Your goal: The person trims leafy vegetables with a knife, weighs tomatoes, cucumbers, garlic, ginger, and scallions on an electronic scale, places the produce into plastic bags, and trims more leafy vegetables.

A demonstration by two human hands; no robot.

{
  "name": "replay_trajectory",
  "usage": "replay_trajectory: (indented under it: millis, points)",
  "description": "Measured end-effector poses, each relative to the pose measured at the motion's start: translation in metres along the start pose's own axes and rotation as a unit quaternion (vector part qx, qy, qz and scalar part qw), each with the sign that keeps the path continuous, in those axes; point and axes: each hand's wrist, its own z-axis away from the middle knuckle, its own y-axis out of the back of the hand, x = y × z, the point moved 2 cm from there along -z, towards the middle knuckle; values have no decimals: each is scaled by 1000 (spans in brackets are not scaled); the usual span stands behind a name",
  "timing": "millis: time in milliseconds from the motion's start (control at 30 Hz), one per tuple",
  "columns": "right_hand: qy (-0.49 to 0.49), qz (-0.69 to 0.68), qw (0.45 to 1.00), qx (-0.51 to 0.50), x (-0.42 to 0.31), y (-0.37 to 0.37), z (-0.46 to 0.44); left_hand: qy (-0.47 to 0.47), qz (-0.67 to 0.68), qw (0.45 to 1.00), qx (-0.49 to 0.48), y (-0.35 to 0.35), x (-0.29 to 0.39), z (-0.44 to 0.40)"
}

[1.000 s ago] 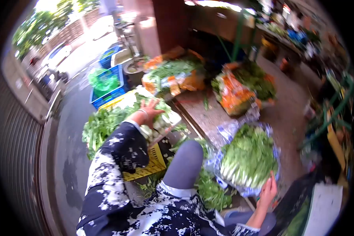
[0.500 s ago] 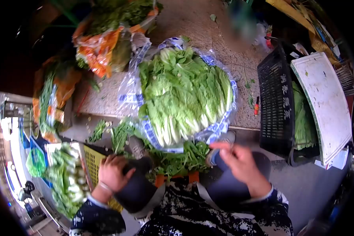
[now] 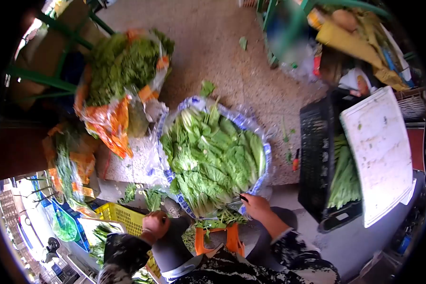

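A large heap of leafy green cabbage (image 3: pixel 213 156) with pale stems lies in a clear plastic bag with blue print (image 3: pixel 266 175). My right hand (image 3: pixel 259 208) is at the near right edge of this heap. Its fingers are closed round a small, thin dark object (image 3: pixel 243 197) that points toward the stems; its kind is unclear. At the near left, over my knee, my left hand (image 3: pixel 156 224) is curled closed, and what it may hold is hidden. Loose trimmed leaves (image 3: pixel 222 218) lie between my legs, below the bag.
Orange bags of greens (image 3: pixel 123 71) stand at the left. A yellow crate (image 3: pixel 120 215) is beside my left leg. To the right, a black crate (image 3: pixel 315 161) holds greens under a white board (image 3: pixel 378 151). A small red-and-black item (image 3: pixel 296 161) lies near it.
The view has shifted, showing more of the far floor. My right hand has moved in to the heap's near edge, with a thin dark object showing. My left hand has curled closed.
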Motion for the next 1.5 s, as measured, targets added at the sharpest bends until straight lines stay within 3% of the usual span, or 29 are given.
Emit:
replay_trajectory:
  millis: [67,133,200,233,267,333,367,400,433,467,500,567,667,733,800,867,900,967,1000,1033,1067,1167,1200,1267,1300,1400,1467,1500]
  points:
    - [-21,-1,998,54,23,-5,-2,131,-80,981,-119,-1,12,-3]
    - [-38,-45,977,204,54,-14,8,229,-228,943,75,-89,-17,27]
    - [-41,-128,956,259,44,17,43,227,-303,920,101,-108,11,53]
    - [2,-202,936,288,39,36,69,195,-227,946,-124,-31,91,49]
    - [17,-184,941,282,29,64,99,179,-101,919,-337,67,188,44]
    - [87,-205,924,311,27,108,141,-3,-120,934,-335,51,184,31]
    - [100,-224,924,295,42,119,151,-190,-143,911,-338,49,187,27]
    - [110,-238,926,273,59,133,159,1,55,960,-275,97,201,19]
    - [124,-221,928,273,67,161,174,7,32,988,-153,76,169,7]
    - [21,-263,943,205,78,185,182,44,102,990,-88,127,188,3]
    - [-83,-300,941,135,80,206,187,71,178,981,-17,189,214,0]
    - [-93,-307,932,171,51,263,194,129,351,923,86,272,243,-8]
    - [-110,-344,911,198,20,307,171,91,494,844,189,357,289,-7]
    - [-56,-302,934,184,-11,328,143,68,577,796,170,415,331,-9]
    - [-40,-292,947,126,-86,358,145,-26,618,762,193,485,377,-6]
    - [48,-269,955,117,-103,352,77,-179,540,791,223,560,406,8]
    - [111,-228,963,95,-126,359,51,-324,515,758,235,584,409,6]
    - [94,-226,969,41,-179,379,6,-596,491,583,252,634,417,-22]
    - [88,-228,969,47,-199,382,-20,-607,499,565,252,654,418,-37]
    - [140,-252,956,51,-223,391,-52,-618,506,548,251,675,419,-51]
    - [192,-273,941,56,-244,407,-81,-668,501,486,260,692,410,-90]
    - [122,-236,964,13,-308,452,-137,-738,521,282,324,748,380,-191]
    - [117,-234,965,22,-323,472,-156,-664,599,345,285,780,365,-210]
    - [31,-116,992,32,-333,499,-199,-579,662,410,241,828,339,-264]
    - [33,-85,994,60,-320,503,-226,-650,618,387,215,847,328,-292]
    - [34,-42,993,107,-338,553,-252,-664,569,480,72,929,304,-330]
    - [-58,-171,980,84,-404,603,-224,-619,598,486,151,955,292,-342]
    - [-67,-180,978,83,-421,624,-234,-652,522,532,140,985,276,-355]
